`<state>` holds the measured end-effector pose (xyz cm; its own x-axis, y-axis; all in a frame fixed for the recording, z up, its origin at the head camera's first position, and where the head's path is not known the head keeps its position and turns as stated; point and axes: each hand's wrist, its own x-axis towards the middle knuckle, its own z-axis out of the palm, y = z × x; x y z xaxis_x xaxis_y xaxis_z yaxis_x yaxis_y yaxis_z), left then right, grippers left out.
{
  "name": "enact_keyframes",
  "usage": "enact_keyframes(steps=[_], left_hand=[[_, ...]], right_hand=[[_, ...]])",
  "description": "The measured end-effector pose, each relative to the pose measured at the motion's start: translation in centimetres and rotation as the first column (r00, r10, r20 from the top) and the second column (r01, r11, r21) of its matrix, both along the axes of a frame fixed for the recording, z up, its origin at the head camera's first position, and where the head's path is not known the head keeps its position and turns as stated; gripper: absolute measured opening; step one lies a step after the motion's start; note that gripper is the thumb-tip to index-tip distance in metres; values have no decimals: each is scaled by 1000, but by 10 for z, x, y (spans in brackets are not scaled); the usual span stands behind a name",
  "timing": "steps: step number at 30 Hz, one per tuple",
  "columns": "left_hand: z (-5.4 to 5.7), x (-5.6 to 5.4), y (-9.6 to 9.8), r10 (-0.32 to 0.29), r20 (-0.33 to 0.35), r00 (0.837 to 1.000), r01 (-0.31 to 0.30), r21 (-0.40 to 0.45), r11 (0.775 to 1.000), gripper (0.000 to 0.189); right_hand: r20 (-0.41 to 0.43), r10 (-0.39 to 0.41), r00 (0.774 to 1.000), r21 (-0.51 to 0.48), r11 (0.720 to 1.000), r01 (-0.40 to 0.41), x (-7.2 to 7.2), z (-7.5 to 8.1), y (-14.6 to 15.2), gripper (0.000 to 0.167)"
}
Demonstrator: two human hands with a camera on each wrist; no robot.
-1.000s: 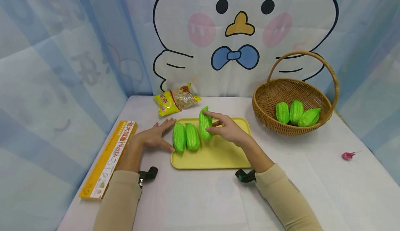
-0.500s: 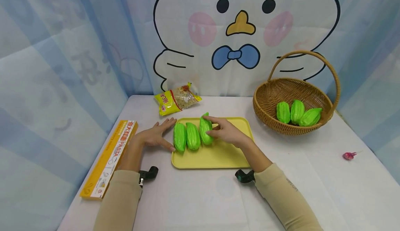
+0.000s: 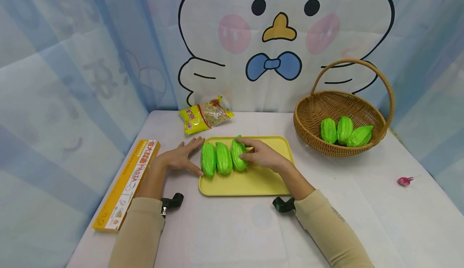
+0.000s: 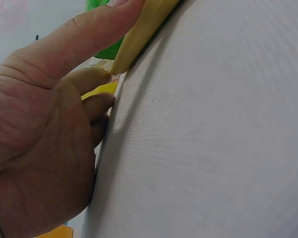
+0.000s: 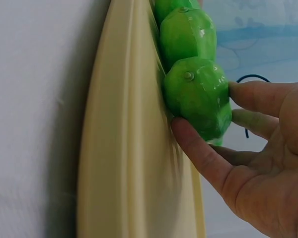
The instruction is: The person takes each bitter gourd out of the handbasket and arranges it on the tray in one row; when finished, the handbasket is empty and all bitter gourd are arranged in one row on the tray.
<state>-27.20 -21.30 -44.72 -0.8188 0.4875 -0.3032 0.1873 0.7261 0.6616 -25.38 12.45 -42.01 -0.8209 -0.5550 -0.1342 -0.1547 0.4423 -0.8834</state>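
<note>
Three bright green ridged bitter melons lie side by side on the left half of a yellow tray. My right hand pinches the rightmost bitter melon between thumb and fingers. In the right wrist view this bitter melon rests on the tray, with fingertips against its side. My left hand lies with spread fingers at the tray's left edge, beside the leftmost bitter melon. Its thumb touches the tray rim in the left wrist view. The middle bitter melon sits between the other two.
A wicker basket with a tall handle, holding three green bitter melons, stands at the back right. A yellow snack bag lies behind the tray. An orange pasta box is on the left, and a small pinkish-red object at far right.
My right hand has lowered the third bitter melon onto the tray, bringing it slightly toward me, beside the other two. The left hand has stayed in place.
</note>
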Motion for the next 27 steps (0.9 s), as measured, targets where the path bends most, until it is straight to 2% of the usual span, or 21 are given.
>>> enact_keyframes(steps=[16, 27], left_hand=[[0, 0, 0, -10, 1, 1000, 10, -15, 1000, 136], [-1, -3, -2, -18, -7, 1000, 18, -15, 1000, 134]], right_hand=[[-18, -33, 999, 53, 998, 34, 2, 0, -2, 59], [1, -47, 999, 19, 999, 47, -1, 0, 2, 59]])
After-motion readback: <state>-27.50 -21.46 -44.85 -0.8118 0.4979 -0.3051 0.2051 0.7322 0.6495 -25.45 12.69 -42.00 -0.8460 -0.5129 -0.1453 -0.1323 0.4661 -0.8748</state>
